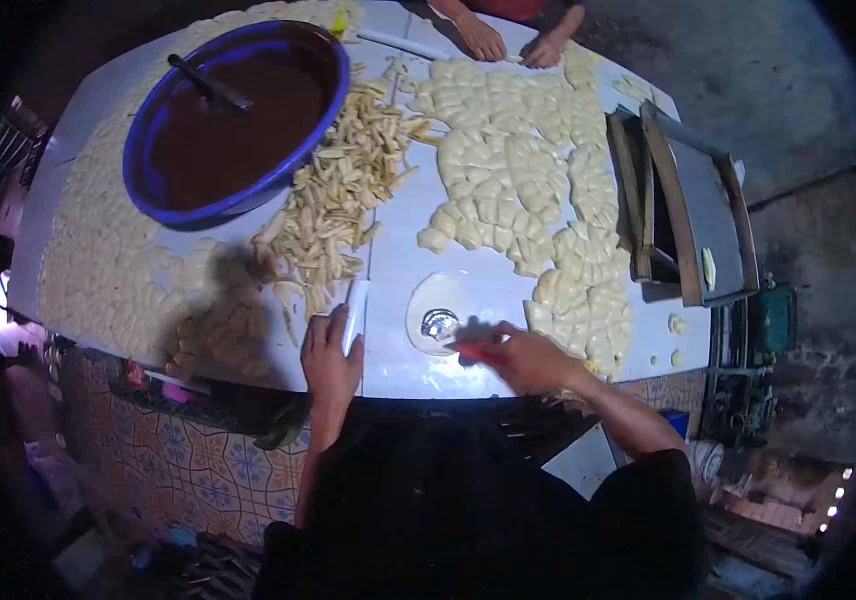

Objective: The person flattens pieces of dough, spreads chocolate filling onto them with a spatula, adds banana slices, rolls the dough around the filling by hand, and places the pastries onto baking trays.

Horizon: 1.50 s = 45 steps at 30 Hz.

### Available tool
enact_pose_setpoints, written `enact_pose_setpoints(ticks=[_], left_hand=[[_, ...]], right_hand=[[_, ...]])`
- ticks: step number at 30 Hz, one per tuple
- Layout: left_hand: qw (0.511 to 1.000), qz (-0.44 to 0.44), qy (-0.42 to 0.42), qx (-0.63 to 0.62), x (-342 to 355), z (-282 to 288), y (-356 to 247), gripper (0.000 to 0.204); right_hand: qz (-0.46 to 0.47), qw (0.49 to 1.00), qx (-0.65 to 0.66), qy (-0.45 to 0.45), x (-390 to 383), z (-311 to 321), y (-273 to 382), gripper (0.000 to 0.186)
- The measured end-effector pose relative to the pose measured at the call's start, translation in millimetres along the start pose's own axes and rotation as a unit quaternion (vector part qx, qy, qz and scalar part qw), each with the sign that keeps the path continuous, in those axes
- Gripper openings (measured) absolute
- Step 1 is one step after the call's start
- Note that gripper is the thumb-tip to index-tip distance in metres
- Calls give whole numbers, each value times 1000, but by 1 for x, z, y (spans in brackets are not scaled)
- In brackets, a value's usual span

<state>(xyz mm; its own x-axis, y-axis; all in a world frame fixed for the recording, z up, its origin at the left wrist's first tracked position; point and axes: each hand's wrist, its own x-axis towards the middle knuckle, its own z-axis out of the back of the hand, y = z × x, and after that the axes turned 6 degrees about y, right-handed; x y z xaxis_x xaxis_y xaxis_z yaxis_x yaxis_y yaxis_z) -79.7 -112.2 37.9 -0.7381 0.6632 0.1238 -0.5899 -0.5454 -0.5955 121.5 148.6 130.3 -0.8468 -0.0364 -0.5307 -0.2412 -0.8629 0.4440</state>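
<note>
An oval of flattened dough (426, 297) lies on the white tabletop in front of me. My right hand (531, 360) grips a red-handled spoon (476, 350); its shiny metal head is over the lower part of the oval. My left hand (330, 358) is closed around a white rolling pin (356, 312) near the table's front edge, left of the flattened dough. Just beyond that hand is a heap of pale yellow strips (333, 205), perhaps cut banana. Many pale dough pieces (498, 150) lie close together farther off and to the right.
A blue basin (283, 185) of brown paste holds a dark-handled utensil (210, 82) at the far left. More dough pieces (98, 260) spread around it. Shallow trays (703, 215) stand along the right edge. Across the table, another person's hands (513, 48) work near a white rod (403, 44).
</note>
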Motion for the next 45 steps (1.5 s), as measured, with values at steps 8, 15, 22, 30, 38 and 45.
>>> enact_pose_setpoints(ticks=[8,15,22,30,38,45], left_hand=[[999,4,8,42,-12,-1,-4,60],[999,0,13,33,-17,3,-13,60],[999,10,-24,40,-15,7,-14,57],[999,9,20,34,-6,7,-8,58],[1000,16,6,15,-1,9,-8,53],[999,32,4,41,2,9,-3,50]], right_hand=[[-14,891,-143,-431,105,62,-25,19],[-42,943,174,-281,228,28,103,35],[-44,885,294,-359,267,21,102,52],[-20,868,311,-386,276,17,118,46],[77,801,483,-345,283,7,67,36],[82,810,491,-309,254,27,79,35]])
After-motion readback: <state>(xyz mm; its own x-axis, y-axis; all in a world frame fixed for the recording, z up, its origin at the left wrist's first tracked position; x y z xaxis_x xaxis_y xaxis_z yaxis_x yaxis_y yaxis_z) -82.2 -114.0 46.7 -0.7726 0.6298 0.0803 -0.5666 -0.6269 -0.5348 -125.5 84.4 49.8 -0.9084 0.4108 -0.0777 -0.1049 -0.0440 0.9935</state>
